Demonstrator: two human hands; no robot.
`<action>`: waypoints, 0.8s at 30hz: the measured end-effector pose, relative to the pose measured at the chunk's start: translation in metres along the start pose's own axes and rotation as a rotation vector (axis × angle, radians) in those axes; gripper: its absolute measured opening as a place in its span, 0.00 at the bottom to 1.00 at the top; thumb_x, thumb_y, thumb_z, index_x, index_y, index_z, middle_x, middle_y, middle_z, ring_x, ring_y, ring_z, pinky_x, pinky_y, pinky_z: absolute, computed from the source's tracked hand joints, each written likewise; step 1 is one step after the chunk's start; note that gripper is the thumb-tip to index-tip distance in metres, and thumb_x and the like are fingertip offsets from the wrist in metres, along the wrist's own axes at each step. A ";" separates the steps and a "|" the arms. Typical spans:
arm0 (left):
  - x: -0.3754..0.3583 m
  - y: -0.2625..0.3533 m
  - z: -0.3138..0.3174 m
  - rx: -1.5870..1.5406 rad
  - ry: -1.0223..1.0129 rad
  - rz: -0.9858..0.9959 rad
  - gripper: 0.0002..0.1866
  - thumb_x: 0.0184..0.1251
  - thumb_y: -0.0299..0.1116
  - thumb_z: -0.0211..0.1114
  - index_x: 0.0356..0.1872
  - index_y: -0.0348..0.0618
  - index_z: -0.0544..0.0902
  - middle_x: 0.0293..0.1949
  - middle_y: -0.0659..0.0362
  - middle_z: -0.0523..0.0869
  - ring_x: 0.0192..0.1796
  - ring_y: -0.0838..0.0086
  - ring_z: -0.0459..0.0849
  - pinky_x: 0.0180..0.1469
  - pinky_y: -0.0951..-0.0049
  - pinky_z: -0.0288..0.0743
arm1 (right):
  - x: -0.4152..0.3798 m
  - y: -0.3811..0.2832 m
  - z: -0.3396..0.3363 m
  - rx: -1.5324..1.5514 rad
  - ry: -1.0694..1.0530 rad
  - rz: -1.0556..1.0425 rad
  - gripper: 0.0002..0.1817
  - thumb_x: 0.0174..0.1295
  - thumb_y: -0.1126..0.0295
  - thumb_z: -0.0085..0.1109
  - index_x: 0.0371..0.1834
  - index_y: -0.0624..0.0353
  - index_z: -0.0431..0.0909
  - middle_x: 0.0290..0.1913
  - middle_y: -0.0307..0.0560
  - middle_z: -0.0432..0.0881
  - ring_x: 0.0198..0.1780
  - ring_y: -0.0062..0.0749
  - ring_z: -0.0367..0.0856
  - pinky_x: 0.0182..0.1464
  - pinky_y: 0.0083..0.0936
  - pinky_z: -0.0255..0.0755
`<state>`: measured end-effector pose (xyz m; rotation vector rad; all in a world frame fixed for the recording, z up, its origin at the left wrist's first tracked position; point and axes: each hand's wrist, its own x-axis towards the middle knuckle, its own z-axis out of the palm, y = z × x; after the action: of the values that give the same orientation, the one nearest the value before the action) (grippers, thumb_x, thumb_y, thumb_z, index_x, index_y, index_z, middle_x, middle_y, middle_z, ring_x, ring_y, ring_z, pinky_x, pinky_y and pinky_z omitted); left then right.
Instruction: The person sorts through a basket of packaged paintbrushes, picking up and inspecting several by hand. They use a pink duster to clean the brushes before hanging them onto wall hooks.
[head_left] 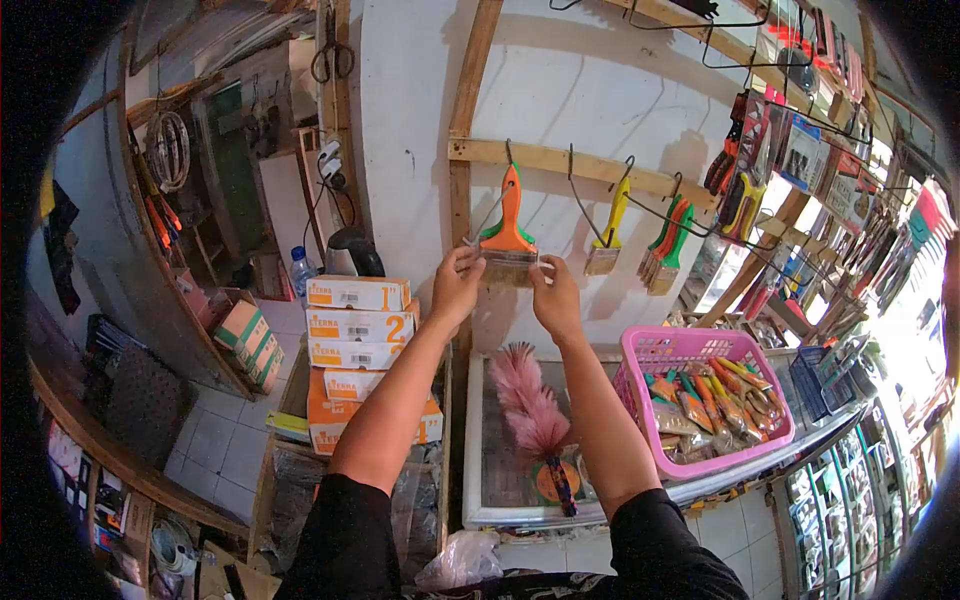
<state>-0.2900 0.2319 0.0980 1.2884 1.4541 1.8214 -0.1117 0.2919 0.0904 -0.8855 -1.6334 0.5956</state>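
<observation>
A wide paintbrush (pixel 511 222) with an orange and green handle hangs from a wire hook on the wooden rail. My left hand (pixel 458 285) grips the left edge of its head, thumb and fingers closed there. On the opposite edge, my right hand (pixel 553 293) pinches the brush near the metal band and bristles. To the right, a yellow-handled paintbrush (pixel 612 230) hangs on its own hook. Farther along hang several green and red paintbrushes (pixel 668 245).
Below stands a glass-topped case with a pink feather duster (pixel 530 405) and a pink basket (pixel 625 385) of packaged brushes. Orange-and-white boxes (pixel 360 327) are stacked at left. Wire hooks (pixel 572 165) stick out from the wooden rail (pixel 470 150). Packaged tools (pixel 800 150) crowd the right wall.
</observation>
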 end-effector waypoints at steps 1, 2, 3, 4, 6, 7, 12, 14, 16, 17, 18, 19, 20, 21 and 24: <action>-0.004 0.002 -0.004 -0.002 0.012 0.032 0.19 0.78 0.35 0.68 0.64 0.38 0.79 0.54 0.54 0.88 0.57 0.70 0.86 0.60 0.69 0.78 | -0.005 -0.005 -0.005 -0.035 -0.007 -0.032 0.24 0.74 0.60 0.64 0.65 0.66 0.77 0.55 0.71 0.87 0.57 0.60 0.88 0.57 0.45 0.80; -0.010 0.003 -0.009 -0.001 0.022 0.060 0.19 0.78 0.32 0.68 0.63 0.37 0.79 0.53 0.54 0.88 0.57 0.70 0.86 0.59 0.70 0.78 | -0.010 -0.009 -0.012 -0.069 -0.014 -0.058 0.25 0.74 0.60 0.64 0.67 0.66 0.76 0.57 0.73 0.85 0.59 0.61 0.87 0.58 0.46 0.79; -0.019 0.009 -0.013 0.001 0.029 0.083 0.18 0.77 0.30 0.67 0.63 0.36 0.78 0.51 0.54 0.88 0.56 0.70 0.86 0.59 0.71 0.79 | -0.018 -0.017 -0.019 -0.105 -0.022 -0.080 0.27 0.73 0.60 0.64 0.68 0.66 0.75 0.60 0.75 0.84 0.61 0.62 0.86 0.60 0.46 0.79; -0.030 0.023 -0.016 0.021 0.042 0.056 0.17 0.76 0.28 0.68 0.61 0.36 0.79 0.51 0.54 0.88 0.56 0.70 0.86 0.60 0.70 0.79 | -0.024 -0.028 -0.029 -0.075 -0.059 -0.078 0.29 0.73 0.61 0.65 0.71 0.65 0.73 0.63 0.75 0.82 0.62 0.61 0.85 0.60 0.45 0.80; -0.043 0.035 -0.022 0.053 -0.032 0.077 0.16 0.78 0.32 0.67 0.61 0.38 0.80 0.53 0.55 0.88 0.55 0.72 0.87 0.60 0.70 0.78 | -0.042 -0.053 -0.047 -0.041 -0.118 -0.063 0.29 0.72 0.61 0.66 0.71 0.64 0.73 0.63 0.73 0.81 0.60 0.61 0.85 0.60 0.44 0.80; -0.053 0.043 -0.024 0.066 -0.070 0.090 0.16 0.79 0.34 0.67 0.61 0.39 0.81 0.55 0.55 0.87 0.54 0.72 0.87 0.60 0.70 0.78 | -0.052 -0.066 -0.057 -0.024 -0.147 -0.057 0.29 0.72 0.61 0.66 0.71 0.64 0.73 0.63 0.73 0.81 0.60 0.61 0.86 0.60 0.44 0.80; -0.122 0.077 -0.023 0.121 -0.369 0.139 0.14 0.78 0.31 0.68 0.57 0.37 0.81 0.52 0.59 0.86 0.52 0.77 0.86 0.59 0.72 0.79 | -0.104 -0.099 -0.109 -0.083 -0.356 -0.128 0.32 0.70 0.62 0.70 0.74 0.60 0.73 0.67 0.59 0.81 0.61 0.49 0.85 0.60 0.40 0.81; -0.153 0.083 -0.017 0.096 -0.479 0.151 0.13 0.77 0.31 0.69 0.56 0.37 0.83 0.50 0.58 0.87 0.49 0.77 0.86 0.55 0.72 0.80 | -0.130 -0.112 -0.136 -0.103 -0.449 -0.141 0.32 0.69 0.62 0.71 0.74 0.60 0.73 0.66 0.57 0.81 0.61 0.47 0.84 0.60 0.40 0.81; -0.181 0.086 -0.010 0.057 -0.602 0.125 0.12 0.77 0.31 0.68 0.54 0.36 0.83 0.49 0.59 0.88 0.49 0.77 0.86 0.55 0.72 0.81 | -0.152 -0.114 -0.160 -0.165 -0.539 -0.128 0.32 0.68 0.61 0.72 0.73 0.61 0.74 0.64 0.57 0.81 0.60 0.46 0.84 0.60 0.39 0.80; -0.191 0.085 -0.005 0.046 -0.647 0.137 0.12 0.77 0.31 0.68 0.54 0.36 0.83 0.49 0.59 0.88 0.49 0.77 0.86 0.55 0.71 0.80 | -0.161 -0.115 -0.173 -0.199 -0.589 -0.114 0.32 0.68 0.61 0.72 0.73 0.61 0.74 0.63 0.57 0.81 0.60 0.46 0.84 0.60 0.39 0.80; -0.201 0.084 0.001 0.031 -0.692 0.145 0.12 0.77 0.31 0.68 0.54 0.36 0.83 0.49 0.59 0.88 0.49 0.77 0.86 0.56 0.71 0.80 | -0.169 -0.120 -0.187 -0.181 -0.653 -0.092 0.33 0.69 0.56 0.70 0.73 0.60 0.74 0.63 0.63 0.81 0.59 0.54 0.84 0.62 0.43 0.79; -0.211 0.082 0.008 0.015 -0.737 0.152 0.12 0.77 0.31 0.68 0.54 0.36 0.83 0.49 0.59 0.88 0.50 0.76 0.86 0.56 0.71 0.80 | -0.175 -0.118 -0.201 -0.211 -0.704 -0.118 0.33 0.69 0.55 0.70 0.73 0.60 0.74 0.63 0.62 0.81 0.59 0.53 0.84 0.62 0.43 0.79; -0.219 0.083 0.015 0.005 -0.774 0.162 0.12 0.76 0.32 0.68 0.54 0.36 0.83 0.49 0.59 0.87 0.50 0.76 0.86 0.57 0.70 0.81 | -0.179 -0.115 -0.215 -0.239 -0.758 -0.142 0.34 0.69 0.54 0.70 0.74 0.60 0.74 0.63 0.62 0.81 0.59 0.53 0.84 0.62 0.43 0.79; -0.226 0.083 0.022 0.018 -0.808 0.124 0.13 0.76 0.32 0.68 0.54 0.36 0.83 0.49 0.59 0.87 0.50 0.76 0.86 0.57 0.70 0.80 | -0.183 -0.113 -0.229 -0.262 -0.811 -0.166 0.35 0.69 0.53 0.71 0.74 0.60 0.74 0.63 0.62 0.81 0.59 0.53 0.84 0.62 0.43 0.79; -0.241 0.090 0.044 0.076 -0.875 0.109 0.13 0.76 0.33 0.68 0.54 0.36 0.83 0.46 0.59 0.88 0.47 0.76 0.86 0.55 0.71 0.80 | -0.191 -0.105 -0.274 -0.263 -0.903 -0.052 0.33 0.71 0.54 0.70 0.74 0.60 0.74 0.63 0.60 0.83 0.59 0.51 0.85 0.63 0.40 0.79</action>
<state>-0.1271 0.0278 0.0911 1.8909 0.9642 1.0034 0.1449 0.0572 0.1261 -0.7969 -2.5850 0.8210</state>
